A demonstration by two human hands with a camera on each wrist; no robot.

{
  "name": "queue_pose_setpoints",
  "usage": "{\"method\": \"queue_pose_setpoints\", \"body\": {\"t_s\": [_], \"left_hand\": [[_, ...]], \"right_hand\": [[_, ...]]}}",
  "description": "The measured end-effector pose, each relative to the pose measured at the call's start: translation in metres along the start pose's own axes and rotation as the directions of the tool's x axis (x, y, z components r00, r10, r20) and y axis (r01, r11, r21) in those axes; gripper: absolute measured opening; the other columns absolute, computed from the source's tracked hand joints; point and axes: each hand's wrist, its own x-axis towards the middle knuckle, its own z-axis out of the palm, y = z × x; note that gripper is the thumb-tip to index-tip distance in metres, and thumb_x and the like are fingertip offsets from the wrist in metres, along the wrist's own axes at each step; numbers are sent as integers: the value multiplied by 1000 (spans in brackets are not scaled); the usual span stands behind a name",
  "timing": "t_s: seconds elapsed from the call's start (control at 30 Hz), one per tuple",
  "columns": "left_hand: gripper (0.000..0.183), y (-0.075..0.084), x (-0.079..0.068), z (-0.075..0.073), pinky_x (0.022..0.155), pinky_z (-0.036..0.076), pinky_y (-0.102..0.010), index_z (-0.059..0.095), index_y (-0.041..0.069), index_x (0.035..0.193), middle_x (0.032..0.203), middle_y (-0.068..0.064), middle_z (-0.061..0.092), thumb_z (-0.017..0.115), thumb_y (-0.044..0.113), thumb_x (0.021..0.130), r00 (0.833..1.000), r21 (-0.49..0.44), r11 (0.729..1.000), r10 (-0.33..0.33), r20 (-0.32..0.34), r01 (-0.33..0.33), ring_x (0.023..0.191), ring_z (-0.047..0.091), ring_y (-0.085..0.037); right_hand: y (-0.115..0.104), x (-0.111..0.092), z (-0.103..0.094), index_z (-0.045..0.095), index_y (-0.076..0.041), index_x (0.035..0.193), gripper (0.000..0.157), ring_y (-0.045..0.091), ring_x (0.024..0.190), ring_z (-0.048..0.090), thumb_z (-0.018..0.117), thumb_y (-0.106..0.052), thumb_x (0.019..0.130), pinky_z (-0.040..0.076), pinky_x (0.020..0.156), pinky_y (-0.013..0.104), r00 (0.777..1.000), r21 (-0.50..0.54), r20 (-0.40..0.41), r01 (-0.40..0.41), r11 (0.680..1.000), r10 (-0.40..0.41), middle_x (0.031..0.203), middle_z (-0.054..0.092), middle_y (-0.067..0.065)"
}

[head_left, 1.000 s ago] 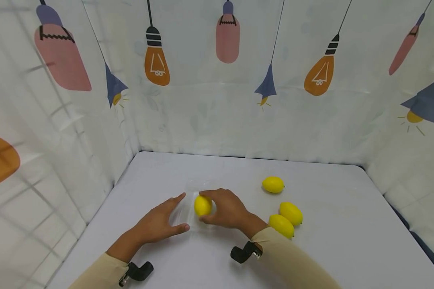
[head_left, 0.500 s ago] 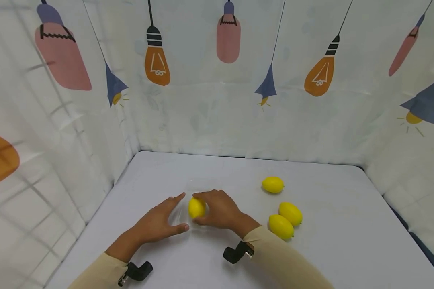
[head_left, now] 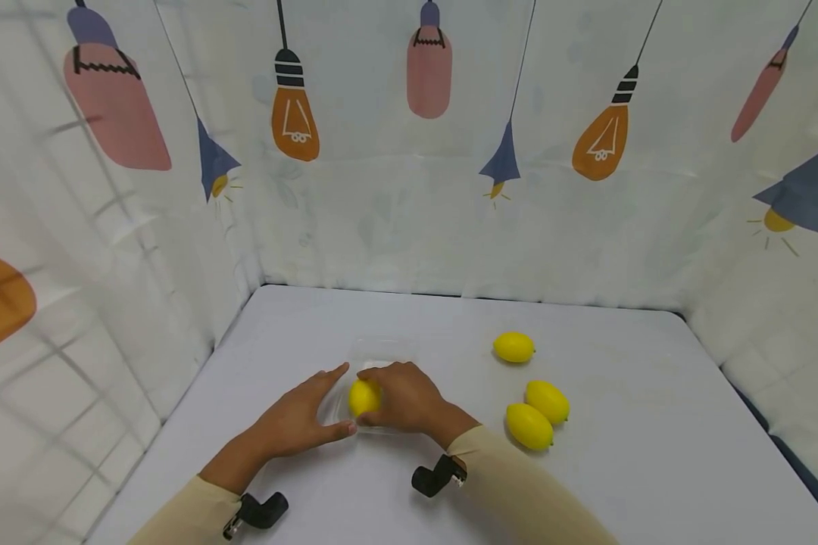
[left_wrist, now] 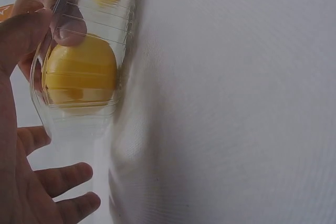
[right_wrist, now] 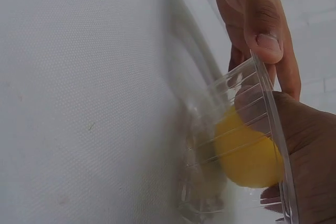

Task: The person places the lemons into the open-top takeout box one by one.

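A clear plastic container stands on the white table, its ribbed side plain in the left wrist view. My right hand reaches into it and holds a yellow lemon between thumb and fingers. Through the clear wall in the right wrist view, the lemon shows low inside the container. My left hand is spread at the container's left side. Its thumb touches the rim, and other fingers extend straight. The lemon's right side is hidden behind my right hand.
One lemon lies farther back on the right of the table. Two more, a lemon and another lemon, lie touching beside my right forearm. A lamp-patterned curtain surrounds the table.
My right hand has moved left and slightly down with the lemon, farther into the container. The left hand has stayed in place, as have the three loose lemons.
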Motion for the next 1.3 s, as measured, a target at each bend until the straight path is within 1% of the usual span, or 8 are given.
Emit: {"method": "queue_pose_setpoints", "body": {"t_s": [0.2,0.37,0.5,0.73,1.0,1.17,1.3], "left_hand": [[103,1,0,0,109,34,-68,28,27,164,161,-12,39,65,79,82,1000,4,1000,10,-8,-10,147,34,-41],[105,1,0,0,109,34,-68,28,27,164,161,-14,38,65,80,81,1000,4,1000,-1,-2,1,147,34,-41],[106,1,0,0,109,34,-68,28,27,164,161,-14,38,64,81,80,1000,7,1000,-6,-3,6,147,34,-41],[106,2,0,0,108,35,-69,29,27,164,160,-14,39,65,80,80,1000,12,1000,-10,0,10,146,35,-42],[104,2,1,0,108,36,-69,28,27,164,160,-15,38,67,77,81,1000,11,1000,-8,-2,8,146,36,-42],[104,2,2,0,107,36,-69,27,27,164,160,-15,38,68,75,82,1000,23,999,-28,8,28,145,37,-42],[104,3,2,0,108,34,-70,28,27,164,161,-13,39,69,74,82,999,17,999,-40,13,40,146,35,-42]], "right_hand": [[-1,1,1,61,-24,143,73,12,99,63,82,-57,82,51,88,30,1000,8,18,10,1000,-11,124,70,-8],[-1,1,0,59,-25,146,76,14,105,63,80,-60,82,51,90,31,999,1,35,-1,1000,1,129,68,-7],[1,0,-3,58,-26,146,77,17,112,63,81,-61,81,51,96,35,999,-5,38,-11,1000,11,132,67,-6],[3,-4,-10,58,-27,147,77,19,116,62,80,-60,81,50,100,39,998,5,56,-36,999,36,133,67,-5],[12,-14,-20,57,-26,148,76,20,124,58,79,-59,84,47,106,41,998,53,35,-45,998,43,138,63,-4],[22,-23,-26,56,-26,148,75,21,131,54,78,-59,84,45,108,44,999,101,13,-45,994,44,143,59,-3],[29,-29,-31,56,-26,149,75,22,132,53,78,-59,85,45,109,45,999,118,5,-42,992,41,144,58,-3]]}}
